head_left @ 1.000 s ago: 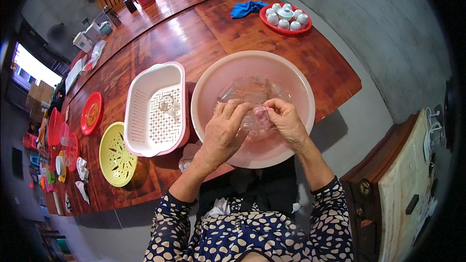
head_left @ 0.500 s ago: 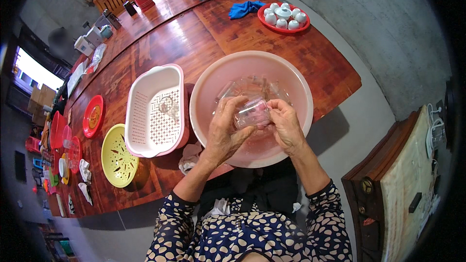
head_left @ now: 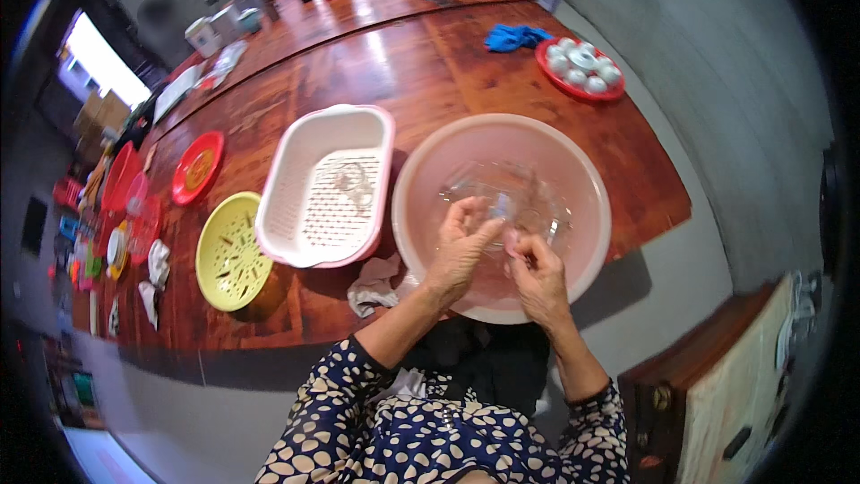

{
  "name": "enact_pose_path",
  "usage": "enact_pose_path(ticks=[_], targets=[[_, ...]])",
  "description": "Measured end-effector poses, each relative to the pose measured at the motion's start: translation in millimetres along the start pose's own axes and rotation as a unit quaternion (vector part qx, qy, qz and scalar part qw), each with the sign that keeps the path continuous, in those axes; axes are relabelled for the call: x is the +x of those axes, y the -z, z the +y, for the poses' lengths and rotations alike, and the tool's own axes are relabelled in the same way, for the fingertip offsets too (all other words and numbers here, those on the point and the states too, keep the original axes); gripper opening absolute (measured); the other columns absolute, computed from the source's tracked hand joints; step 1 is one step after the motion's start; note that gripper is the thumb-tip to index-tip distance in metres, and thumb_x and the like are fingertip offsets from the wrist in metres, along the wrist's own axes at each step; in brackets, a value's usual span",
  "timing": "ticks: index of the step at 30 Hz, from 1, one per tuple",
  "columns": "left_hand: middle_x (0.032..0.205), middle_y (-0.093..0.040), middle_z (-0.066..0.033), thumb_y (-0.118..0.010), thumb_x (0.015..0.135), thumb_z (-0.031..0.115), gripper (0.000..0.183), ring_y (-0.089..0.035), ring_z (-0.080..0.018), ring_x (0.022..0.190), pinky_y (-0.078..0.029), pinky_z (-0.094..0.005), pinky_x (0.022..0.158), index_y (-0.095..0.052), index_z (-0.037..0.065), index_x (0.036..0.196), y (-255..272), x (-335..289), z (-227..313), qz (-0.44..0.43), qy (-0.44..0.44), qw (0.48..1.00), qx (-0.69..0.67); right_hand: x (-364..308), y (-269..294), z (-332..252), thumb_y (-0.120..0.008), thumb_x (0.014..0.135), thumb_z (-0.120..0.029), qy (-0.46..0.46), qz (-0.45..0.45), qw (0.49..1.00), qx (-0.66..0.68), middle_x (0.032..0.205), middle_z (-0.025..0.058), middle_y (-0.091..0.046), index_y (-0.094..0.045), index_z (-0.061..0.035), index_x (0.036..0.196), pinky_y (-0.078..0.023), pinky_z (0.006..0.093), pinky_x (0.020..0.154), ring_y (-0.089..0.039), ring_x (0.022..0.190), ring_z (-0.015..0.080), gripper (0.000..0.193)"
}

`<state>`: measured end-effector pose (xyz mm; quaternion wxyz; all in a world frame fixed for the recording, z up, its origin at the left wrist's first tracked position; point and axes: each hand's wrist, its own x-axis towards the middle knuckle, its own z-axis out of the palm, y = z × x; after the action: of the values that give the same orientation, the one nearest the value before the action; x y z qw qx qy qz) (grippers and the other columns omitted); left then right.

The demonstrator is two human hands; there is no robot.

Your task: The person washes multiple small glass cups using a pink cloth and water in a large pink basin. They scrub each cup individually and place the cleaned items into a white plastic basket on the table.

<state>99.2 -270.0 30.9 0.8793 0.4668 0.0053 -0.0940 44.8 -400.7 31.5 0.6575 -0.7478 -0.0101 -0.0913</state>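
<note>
Pink cloth (head_left: pixel 511 242) appears pinched in the right hand (head_left: pixel 539 278), while the left hand (head_left: pixel 460 249), fingers parted, is beside a blurred clear cup (head_left: pixel 500 206) over the basin (head_left: pixel 441 158), its hold unclear, so wet sides could make the cup slip.

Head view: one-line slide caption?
Left hand and right hand over a pink basin of clear items, white basket alongside.

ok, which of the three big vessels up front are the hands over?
The round pink basin, rightmost: left hand and right hand are both over it. The white rectangular basket and yellow colander, to its left, have none.
</note>
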Motion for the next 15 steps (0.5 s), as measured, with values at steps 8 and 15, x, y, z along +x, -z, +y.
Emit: enact_pose_path(ticks=[8,15], targets=[[0.117,-0.051,-0.0077,-0.074,0.071,-0.001,0.061,-0.056,-0.018,0.102,-0.051,-0.0304,0.086,-0.047,0.002,0.125,11.6,-23.3,95.6,-0.017,-0.005,0.987,0.162,5.0,6.4,-19.6,-0.053,0.084,-0.008,0.044,-0.159,0.945,-0.283,0.082,0.0191,-0.061,-0.055,0.0003,0.087,-0.046,0.0438,0.069,-0.06,0.078,0.0373,0.009],[0.102,-0.055,-0.0153,-0.076,0.067,0.001,0.051,-0.056,-0.0192,0.094,-0.053,-0.0271,0.076,-0.049,0.001,0.111,120.2,-6.7,168.8,0.124,-0.129,0.942,0.284,5.1,3.2,-20.7,-0.054,0.083,-0.008,0.027,-0.181,0.936,-0.3,0.085,0.0208,-0.06,-0.054,0.0002,0.088,-0.045,0.0449,0.069,-0.059,0.08,0.0397,0.009]])
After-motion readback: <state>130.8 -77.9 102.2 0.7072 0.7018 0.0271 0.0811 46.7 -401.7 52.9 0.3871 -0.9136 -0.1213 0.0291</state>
